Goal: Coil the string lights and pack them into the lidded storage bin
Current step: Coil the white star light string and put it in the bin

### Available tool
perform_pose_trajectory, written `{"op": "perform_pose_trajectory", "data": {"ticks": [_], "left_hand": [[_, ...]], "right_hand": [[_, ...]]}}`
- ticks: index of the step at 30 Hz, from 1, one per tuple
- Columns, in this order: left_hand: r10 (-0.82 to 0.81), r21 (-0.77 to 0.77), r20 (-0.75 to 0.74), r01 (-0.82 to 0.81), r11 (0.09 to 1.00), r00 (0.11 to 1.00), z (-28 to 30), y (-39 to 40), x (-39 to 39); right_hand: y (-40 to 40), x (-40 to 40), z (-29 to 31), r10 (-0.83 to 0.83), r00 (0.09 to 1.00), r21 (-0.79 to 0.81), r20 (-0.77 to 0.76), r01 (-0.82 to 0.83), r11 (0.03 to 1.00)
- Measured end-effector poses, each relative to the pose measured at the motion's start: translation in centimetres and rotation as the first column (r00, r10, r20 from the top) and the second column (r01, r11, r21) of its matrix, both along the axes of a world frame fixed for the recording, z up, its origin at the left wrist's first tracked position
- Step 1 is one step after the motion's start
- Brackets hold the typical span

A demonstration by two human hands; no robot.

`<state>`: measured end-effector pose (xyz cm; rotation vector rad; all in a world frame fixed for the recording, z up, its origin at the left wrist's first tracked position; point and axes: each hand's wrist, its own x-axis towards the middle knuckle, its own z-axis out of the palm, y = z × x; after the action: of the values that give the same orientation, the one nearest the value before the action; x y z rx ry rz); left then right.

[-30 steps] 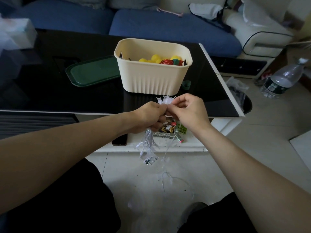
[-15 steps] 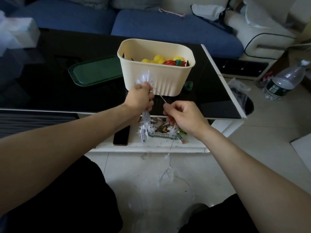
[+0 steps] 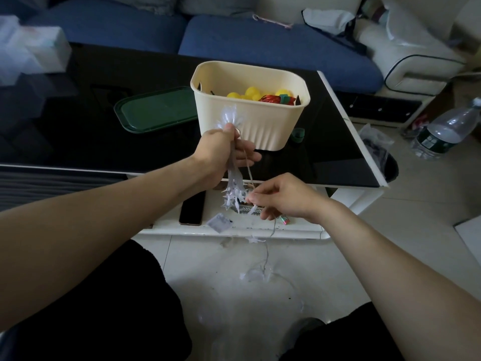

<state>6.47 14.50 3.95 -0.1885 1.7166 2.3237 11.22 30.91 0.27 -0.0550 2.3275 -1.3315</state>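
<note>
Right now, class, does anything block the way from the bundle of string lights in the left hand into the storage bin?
Nothing visible does. The storage bin is open on top, its green lid lying beside it on the table. The left hand holds the string lights just in front of the bin's near wall, below its rim.

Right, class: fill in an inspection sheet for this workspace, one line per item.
Surface: black glossy table, white lower shelf.
Job's things: string lights, partly gathered; cream bin open; green lid lying beside it.
Clutter: phone on shelf; yellow and red items in bin.
Hands: left hand grips the bundle; right hand pinches the wire.
Cables: loose wire trailing to floor.
Surroundings: blue sofa, water bottle on floor.
</note>
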Motion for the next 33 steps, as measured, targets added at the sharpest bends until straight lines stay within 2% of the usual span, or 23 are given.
{"op": "perform_pose_trajectory", "data": {"ticks": [3,7,15,20,25,29,33], "left_hand": [[-0.062,0.045,0.02,0.061,0.997,0.998,0.2,-0.1,0.0],[-0.088,0.044,0.015,0.087,0.995,0.996,0.0,-0.1,0.0],[-0.03,0.045,0.055,0.027,0.999,0.998,0.0,-0.8,-0.2],[0.055,0.036,0.032,-0.056,0.998,0.998,-0.3,-1.4,-0.9],[0.108,-0.043,0.023,-0.107,0.993,0.994,-0.9,-1.8,-1.4],[0.104,-0.073,0.057,-0.1,0.992,0.993,-0.9,-1.8,-1.3],[0.067,-0.083,0.047,-0.063,0.995,0.997,-1.0,-1.6,-1.2]], "right_hand": [[0.3,-0.1,0.2,-0.061,0.998,-0.091,0.013,0.062,0.994],[0.8,-0.1,0.3,-0.07,0.995,-0.071,0.072,0.075,0.995],[2.2,-0.1,0.3,0.017,0.994,0.113,0.106,-0.029,0.993],[3.9,-0.4,-0.1,-0.018,0.993,0.236,0.113,-0.009,0.972],[3.9,-0.7,-0.3,0.022,0.998,0.42,0.063,-0.047,0.906],[2.1,-0.5,-0.3,0.101,0.988,0.345,0.117,-0.135,0.929],[0.5,-0.2,-0.2,0.132,0.989,0.299,0.063,-0.145,0.943]]}}
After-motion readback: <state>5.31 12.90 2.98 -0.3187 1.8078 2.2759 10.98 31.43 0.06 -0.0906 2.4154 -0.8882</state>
